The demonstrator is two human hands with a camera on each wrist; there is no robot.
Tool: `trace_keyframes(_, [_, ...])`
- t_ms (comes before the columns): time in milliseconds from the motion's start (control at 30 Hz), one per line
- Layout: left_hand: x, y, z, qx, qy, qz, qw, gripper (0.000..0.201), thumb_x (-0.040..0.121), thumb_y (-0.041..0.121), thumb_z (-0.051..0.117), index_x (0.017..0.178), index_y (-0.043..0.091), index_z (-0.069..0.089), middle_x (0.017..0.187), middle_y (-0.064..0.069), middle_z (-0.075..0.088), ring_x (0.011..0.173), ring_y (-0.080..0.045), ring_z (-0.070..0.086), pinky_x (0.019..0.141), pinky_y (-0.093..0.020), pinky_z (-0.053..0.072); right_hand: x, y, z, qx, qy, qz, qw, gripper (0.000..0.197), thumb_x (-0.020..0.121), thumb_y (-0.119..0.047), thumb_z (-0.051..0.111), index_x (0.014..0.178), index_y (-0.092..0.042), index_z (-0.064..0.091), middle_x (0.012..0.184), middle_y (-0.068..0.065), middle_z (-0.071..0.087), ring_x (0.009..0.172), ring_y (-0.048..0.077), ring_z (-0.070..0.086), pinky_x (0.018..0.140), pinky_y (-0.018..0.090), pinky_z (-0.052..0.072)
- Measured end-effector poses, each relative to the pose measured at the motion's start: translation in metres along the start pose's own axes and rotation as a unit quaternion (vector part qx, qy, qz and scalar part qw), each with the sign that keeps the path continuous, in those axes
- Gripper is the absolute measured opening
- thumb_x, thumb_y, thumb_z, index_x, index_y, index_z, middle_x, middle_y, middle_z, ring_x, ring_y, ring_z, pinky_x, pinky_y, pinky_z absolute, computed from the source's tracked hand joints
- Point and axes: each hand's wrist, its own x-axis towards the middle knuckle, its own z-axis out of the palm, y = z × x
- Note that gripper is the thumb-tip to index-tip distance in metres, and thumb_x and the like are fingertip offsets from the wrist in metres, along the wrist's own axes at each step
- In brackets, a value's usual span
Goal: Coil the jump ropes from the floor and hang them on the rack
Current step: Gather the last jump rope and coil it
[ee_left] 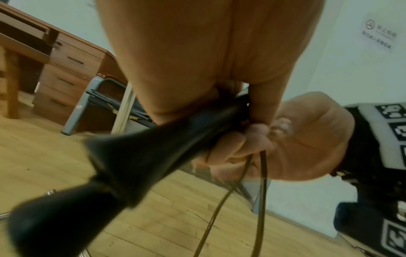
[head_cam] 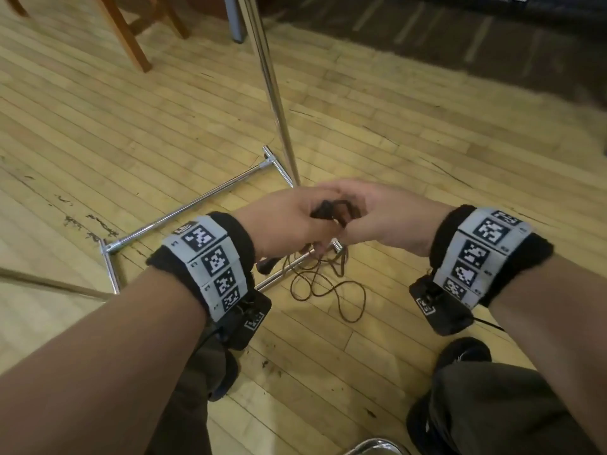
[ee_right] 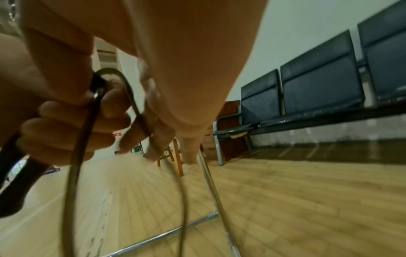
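At the centre of the head view, the left hand [head_cam: 289, 221] grips the black handles [ee_left: 123, 167] of the jump rope [head_cam: 328, 284], fingers curled round them. The right hand [head_cam: 377, 215] pinches the thin dark cord beside it. Loose loops trail onto the wooden floor [head_cam: 164, 126] across the chrome rack [head_cam: 197, 205] base, lower centre.

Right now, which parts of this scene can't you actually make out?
- Rack top: cut off by the head view's upper edge.
- Handles: partly hidden in the left hand; how many, unclear.
- Right hand grip on the cord: blurred in the right wrist view.
- Other ropes: none in view.
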Motion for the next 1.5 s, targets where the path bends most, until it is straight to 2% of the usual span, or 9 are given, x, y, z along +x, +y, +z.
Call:
trace_keyframes(133, [-0.007,-0.012,-0.018,0.029,0.079,-0.015,0.996,0.009,0.098,0.031,0.068,0.106,0.034,0.071,0.080,0.010,0.071,0.071,-0.008,0.062,0.068,-0.037,0.055,0.013,-0.001,0.012,0.016,-0.011,0.030,0.999,0.008,0.095,-0.014,0.064,0.099,-0.017,0.070,0.073,0.000,0.071,0.073,0.020,0.072,0.083,0.043,0.056])
trace_keyframes(333, [-0.006,-0.022,-0.019,0.018,0.298,-0.047,0.953,0.013,0.104,0.025,0.061,0.096,0.036,0.063,0.087,0.007,0.072,0.073,-0.002,0.072,0.057,-0.016,0.054,0.027,-0.015,0.022,0.100,-0.011,0.043,0.994,0.018,0.104,-0.022,0.052,0.110,-0.010,0.065,0.055,-0.005,0.042,0.042,0.011,0.035,0.038,0.028,0.038])
trace_keyframes(433, [-0.004,-0.016,-0.011,-0.113,0.368,-0.021,0.923,0.011,0.100,0.021,0.059,0.096,0.031,0.060,0.084,0.002,0.076,0.078,-0.017,0.076,0.075,-0.045,0.065,0.029,-0.020,0.031,0.134,0.016,0.078,0.988,0.021,0.103,-0.029,0.053,0.112,-0.014,0.065,0.068,0.003,0.057,0.041,0.011,0.035,0.039,0.027,0.035])
trace_keyframes(633, [0.002,-0.002,0.001,-0.250,0.380,0.015,0.891,0.010,0.087,0.023,0.054,0.097,0.026,0.055,0.086,-0.007,0.075,0.078,-0.033,0.071,0.068,-0.050,0.061,0.033,-0.021,0.043,0.208,0.056,0.124,0.969,0.042,0.098,-0.054,0.056,0.118,-0.017,0.060,0.113,0.019,0.070,0.056,0.022,0.068,0.040,0.028,0.042])
trace_keyframes(900, [0.012,0.021,0.002,-0.375,0.397,0.026,0.837,0.025,0.101,-0.006,0.048,0.101,0.019,0.053,0.074,-0.001,0.068,0.093,-0.045,0.075,0.085,-0.061,0.063,0.024,-0.018,0.031,0.267,0.040,0.142,0.952,0.060,0.096,-0.060,0.058,0.116,-0.003,0.063,0.107,0.028,0.073,0.094,0.043,0.076,0.084,0.048,0.064])
trace_keyframes(1033, [0.012,0.029,-0.002,-0.420,0.446,0.033,0.790,0.016,0.102,-0.002,0.049,0.109,0.012,0.053,0.087,-0.004,0.065,0.088,-0.029,0.080,0.083,-0.047,0.065,0.015,-0.026,0.035,0.355,0.076,0.081,0.928,0.050,0.101,-0.046,0.059,0.116,0.002,0.061,0.088,0.018,0.060,0.069,0.031,0.070,0.061,0.035,0.062])
trace_keyframes(1200, [-0.002,0.030,-0.004,-0.304,0.426,0.059,0.850,0.014,0.103,0.007,0.059,0.102,0.020,0.054,0.086,0.003,0.071,0.083,-0.018,0.074,0.086,-0.046,0.064,0.009,-0.025,0.022,0.308,0.188,0.032,0.932,0.032,0.100,-0.042,0.062,0.107,-0.011,0.063,0.068,-0.001,0.047,0.048,0.011,0.050,0.044,0.027,0.040])
trace_keyframes(1333, [-0.027,0.024,-0.012,0.011,0.384,-0.009,0.923,0.014,0.101,0.026,0.068,0.095,0.031,0.056,0.089,0.003,0.070,0.075,-0.020,0.068,0.063,-0.035,0.057,0.003,-0.020,0.002,0.209,0.193,0.022,0.958,0.025,0.096,-0.036,0.068,0.101,-0.011,0.064,0.056,-0.006,0.047,0.046,0.013,0.045,0.041,0.027,0.035])
trace_keyframes(1500, [-0.038,0.030,0.000,0.334,0.209,-0.021,0.919,0.023,0.102,0.031,0.062,0.123,0.034,0.056,0.106,0.012,0.059,0.091,-0.013,0.057,0.076,-0.029,0.047,-0.006,-0.013,0.002,0.062,0.161,0.052,0.984,0.027,0.092,-0.040,0.071,0.100,-0.015,0.067,0.061,0.007,0.058,0.049,0.023,0.054,0.043,0.030,0.042])
